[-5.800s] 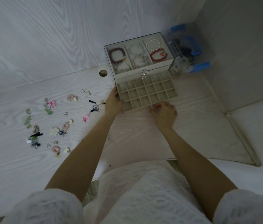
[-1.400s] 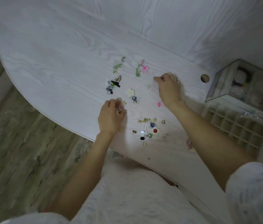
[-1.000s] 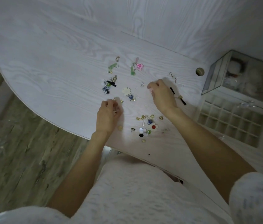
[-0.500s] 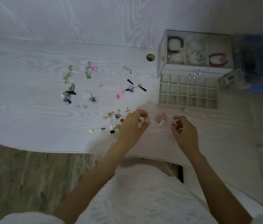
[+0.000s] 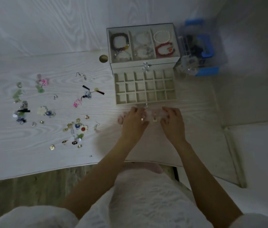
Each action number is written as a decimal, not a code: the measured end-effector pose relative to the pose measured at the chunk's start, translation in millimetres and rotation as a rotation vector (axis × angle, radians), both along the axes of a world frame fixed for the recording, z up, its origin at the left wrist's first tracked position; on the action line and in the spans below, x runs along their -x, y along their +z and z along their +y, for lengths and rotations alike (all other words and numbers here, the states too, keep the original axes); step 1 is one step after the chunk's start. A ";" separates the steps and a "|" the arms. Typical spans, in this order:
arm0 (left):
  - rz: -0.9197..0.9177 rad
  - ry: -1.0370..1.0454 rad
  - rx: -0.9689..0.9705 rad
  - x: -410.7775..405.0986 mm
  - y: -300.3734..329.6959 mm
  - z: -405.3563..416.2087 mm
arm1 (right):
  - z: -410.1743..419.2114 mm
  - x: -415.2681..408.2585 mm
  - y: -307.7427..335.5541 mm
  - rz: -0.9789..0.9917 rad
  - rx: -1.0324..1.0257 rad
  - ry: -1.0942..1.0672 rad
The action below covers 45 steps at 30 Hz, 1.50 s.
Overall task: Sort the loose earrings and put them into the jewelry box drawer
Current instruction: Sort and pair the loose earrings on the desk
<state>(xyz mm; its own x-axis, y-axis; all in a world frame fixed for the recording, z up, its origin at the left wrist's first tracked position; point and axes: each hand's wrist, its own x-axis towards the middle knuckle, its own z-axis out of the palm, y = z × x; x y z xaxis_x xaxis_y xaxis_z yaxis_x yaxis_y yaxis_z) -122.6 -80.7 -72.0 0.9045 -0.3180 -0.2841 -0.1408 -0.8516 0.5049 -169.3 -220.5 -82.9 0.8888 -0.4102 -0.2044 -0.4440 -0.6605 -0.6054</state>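
Far to the left of both hands, loose earrings (image 5: 51,111) lie scattered over the pale wooden table (image 5: 31,158): green and pink ones furthest out, a cream flower (image 5: 41,110) among them, then a cluster of small gold and coloured studs (image 5: 75,129) nearer the left hand. A pair with black tassels (image 5: 91,91) lies up and left of that hand.

The left hand (image 5: 134,122) rests just in front of the drawer (image 5: 144,86), fingers curled, with a small pale pink earring (image 5: 121,118) lying at its left edge. A tiny bright piece shows at its fingertips, but whether the fingers pinch it cannot be told. The right hand (image 5: 172,122) sits close beside it, fingers curled too; a blurred pink earring (image 5: 154,115) lies between the two hands, and which hand holds it is unclear.

Just beyond the hands the drawer stands pulled out of the jewelry box (image 5: 144,45), its small square compartments showing no earrings. The box's top tray holds bracelets (image 5: 163,49). Further right, past the right hand, stands a clear container with blue parts (image 5: 199,50), blurred.
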 end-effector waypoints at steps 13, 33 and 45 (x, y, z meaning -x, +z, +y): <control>-0.037 0.094 0.047 1.0 -11.5 -13.2 | 31.5 -14.4 0.7 0.055 -0.129 0.171; -0.194 -0.010 0.238 19.5 22.3 53.1 | 33.3 -17.7 28.9 -0.248 0.236 0.584; -0.230 0.671 0.229 -17.3 4.8 289.1 | 175.9 -153.6 17.4 -0.070 0.267 0.854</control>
